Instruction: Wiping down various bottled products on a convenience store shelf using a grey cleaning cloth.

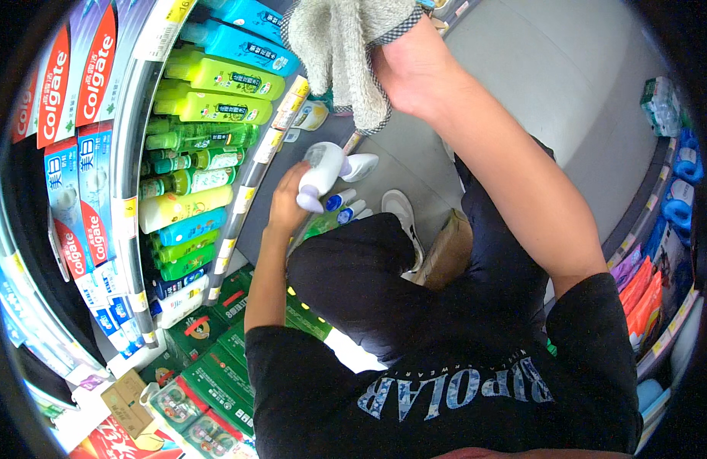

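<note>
My left hand is closed around a white plastic bottle with a pale lilac cap or pump. A second white bottle with a lilac part is just to its right; whether they touch is unclear. Below them, green bottles with white-and-blue caps are beside my knee. My right hand is raised at the top, close to the camera, hidden under a grey terry cloth with a black-and-white checked edge. The cloth hangs in thick folds from the hand, and its fingers are not visible.
A shelf on the left bears yellow-green bottles and blue bottles, with toothpaste boxes farther left. Green cartons lie at the lower left. Another shelf curves along the right, beyond the grey floor.
</note>
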The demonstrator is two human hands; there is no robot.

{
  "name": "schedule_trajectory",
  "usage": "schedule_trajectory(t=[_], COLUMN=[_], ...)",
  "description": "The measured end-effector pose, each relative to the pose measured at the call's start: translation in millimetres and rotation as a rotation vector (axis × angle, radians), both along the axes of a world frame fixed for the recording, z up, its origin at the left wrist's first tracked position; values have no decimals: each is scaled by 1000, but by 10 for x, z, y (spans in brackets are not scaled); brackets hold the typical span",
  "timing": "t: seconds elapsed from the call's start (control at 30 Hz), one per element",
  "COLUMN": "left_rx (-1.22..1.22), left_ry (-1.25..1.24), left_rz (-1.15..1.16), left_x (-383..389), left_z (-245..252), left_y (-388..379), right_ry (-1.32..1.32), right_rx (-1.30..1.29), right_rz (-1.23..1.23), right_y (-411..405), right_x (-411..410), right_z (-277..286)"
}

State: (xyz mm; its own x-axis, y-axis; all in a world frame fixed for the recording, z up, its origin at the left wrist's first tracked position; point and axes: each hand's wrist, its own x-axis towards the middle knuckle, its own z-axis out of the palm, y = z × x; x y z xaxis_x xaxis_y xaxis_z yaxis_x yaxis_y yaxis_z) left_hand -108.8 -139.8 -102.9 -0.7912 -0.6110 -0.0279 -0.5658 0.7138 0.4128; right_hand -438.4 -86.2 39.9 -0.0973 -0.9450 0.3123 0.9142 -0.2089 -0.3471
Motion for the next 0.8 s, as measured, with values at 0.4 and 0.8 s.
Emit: schedule_trajectory(t=[0.4,0.8], left_rx=[103,673], left_ry=[599,1526], left_rz=[26,348], left_x=[-412,-1178], left_z=[1626,1400], left_y=[492,514], right_ry=[695,1250], right_rx=[-125,-37], right_rz=[-243,-251], right_y=[168,402], right_x=[71,408], right_z=[2,37])
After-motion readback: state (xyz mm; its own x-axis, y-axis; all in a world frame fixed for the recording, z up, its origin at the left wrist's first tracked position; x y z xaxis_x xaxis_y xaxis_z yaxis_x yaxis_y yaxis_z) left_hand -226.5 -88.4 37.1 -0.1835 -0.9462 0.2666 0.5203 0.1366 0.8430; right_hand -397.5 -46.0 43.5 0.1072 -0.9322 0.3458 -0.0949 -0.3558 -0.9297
